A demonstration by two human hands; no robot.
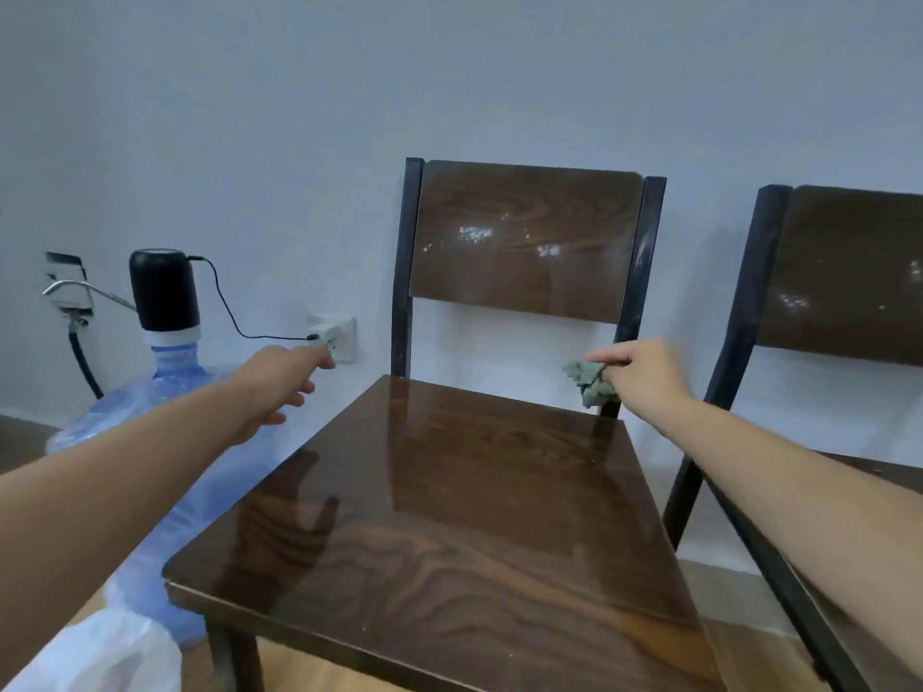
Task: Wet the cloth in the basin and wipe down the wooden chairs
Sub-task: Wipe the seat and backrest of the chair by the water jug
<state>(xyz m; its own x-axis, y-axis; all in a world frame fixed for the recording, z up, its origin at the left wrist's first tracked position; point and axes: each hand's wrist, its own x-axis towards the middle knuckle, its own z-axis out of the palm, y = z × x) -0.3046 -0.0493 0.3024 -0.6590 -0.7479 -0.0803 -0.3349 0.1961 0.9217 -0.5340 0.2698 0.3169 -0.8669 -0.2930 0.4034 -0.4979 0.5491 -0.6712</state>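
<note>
- The right hand [644,379] is pinching a bunched grey-green cloth [587,383] between thumb and fingers, gripping it shut so a wad sticks out towards 9 o'clock.
- The cloth is sitting at the seat's back corner, at about 1 o'clock from the seat's middle, against the foot of the dark upright post [644,272]. Held bunched like that, it is probably meant to press into the joint where post meets seat.
- The left hand [284,387] is reaching out empty at 10 o'clock from the seat, fingers loosely spread and half curled. It is hovering off the chair's edge, touching nothing that I can see; likely it is balancing the lean forward or heading for the frame to steady it.
- The near chair [449,516] is shining across its seat and throwing back the arm's reflection, so I am judging the seat as wiped and wet.
- Its backrest [524,242] is showing pale specks, either droplets or dust; I cannot tell which.
- The second chair [849,292], at 3 o'clock, is standing just beside the first, with similar specks on its backrest, so it is probably waiting its turn.
- A water jug [165,412] with a black pump on top is standing at 9 o'clock, its cable plugged into a wall socket [334,337].
- No basin is showing.
</note>
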